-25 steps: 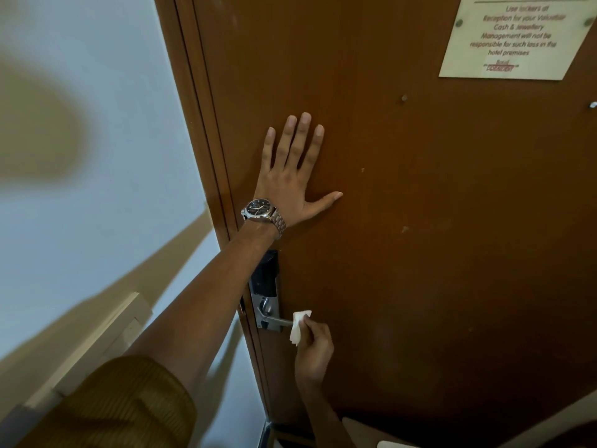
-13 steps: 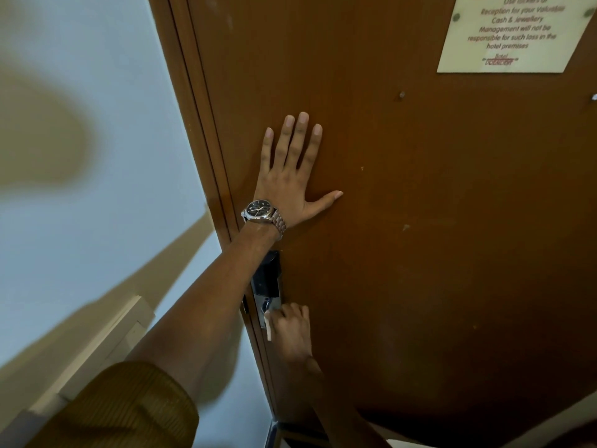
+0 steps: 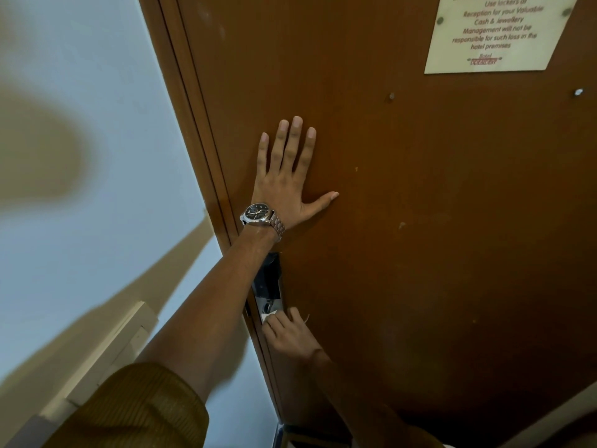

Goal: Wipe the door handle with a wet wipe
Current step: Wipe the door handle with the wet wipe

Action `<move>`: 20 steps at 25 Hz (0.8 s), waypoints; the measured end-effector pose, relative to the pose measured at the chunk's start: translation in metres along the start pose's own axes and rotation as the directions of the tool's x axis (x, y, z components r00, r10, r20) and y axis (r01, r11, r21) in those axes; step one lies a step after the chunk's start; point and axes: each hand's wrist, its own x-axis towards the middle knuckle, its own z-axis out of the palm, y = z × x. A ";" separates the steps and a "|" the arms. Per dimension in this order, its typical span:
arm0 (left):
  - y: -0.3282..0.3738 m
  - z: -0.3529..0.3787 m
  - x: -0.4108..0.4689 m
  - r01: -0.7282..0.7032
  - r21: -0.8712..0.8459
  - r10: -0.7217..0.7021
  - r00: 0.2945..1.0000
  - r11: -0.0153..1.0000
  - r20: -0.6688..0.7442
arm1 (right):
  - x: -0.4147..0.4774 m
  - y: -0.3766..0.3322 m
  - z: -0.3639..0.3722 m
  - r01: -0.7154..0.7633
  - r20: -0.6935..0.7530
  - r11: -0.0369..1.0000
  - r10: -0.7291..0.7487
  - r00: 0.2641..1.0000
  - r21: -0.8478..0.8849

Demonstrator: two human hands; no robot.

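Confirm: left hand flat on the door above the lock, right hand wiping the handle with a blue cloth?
Not a blue cloth. The head view shows the right hand pressing a white wet wipe at the handle. Left hand is flat on the door above the lock, as stated.

I am looking at a reddish-brown wooden door with a few pale specks, its frame showing the same brown. The wall beside it is appearing pale blue-white, crossed by tan shadow patches. A cream notice is carrying red lettering. The watch is showing a black dial on a silver metal band. The sleeve is reading as ribbed mustard-olive. The lock plate is looking black above, silver below, and the wet wipe is showing white.
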 end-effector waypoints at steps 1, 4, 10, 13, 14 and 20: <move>0.000 0.000 0.000 -0.001 0.000 0.001 1.000 1.000 0.000 | -0.008 0.005 -0.001 0.047 0.004 0.999 -0.047 0.999 -0.004; 0.001 -0.002 0.001 -0.001 -0.006 0.001 1.000 1.000 0.007 | -0.031 0.024 -0.004 0.072 0.019 0.997 -0.071 0.997 -0.009; 0.000 -0.001 0.000 0.001 -0.007 -0.001 1.000 1.000 0.006 | -0.058 0.032 -0.008 -0.442 0.126 0.861 0.424 0.897 0.250; 0.001 0.001 0.000 -0.003 -0.003 0.003 1.000 1.000 0.008 | -0.054 0.008 -0.004 -0.581 0.043 0.457 0.760 0.648 0.674; 0.001 0.001 0.000 -0.003 -0.001 0.003 1.000 1.000 0.006 | -0.050 -0.001 -0.004 -0.566 0.099 0.254 0.850 0.518 0.784; 0.001 0.002 0.000 -0.003 -0.012 0.003 1.000 1.000 0.008 | -0.027 -0.011 -0.012 0.000 0.825 -0.834 0.545 0.147 0.551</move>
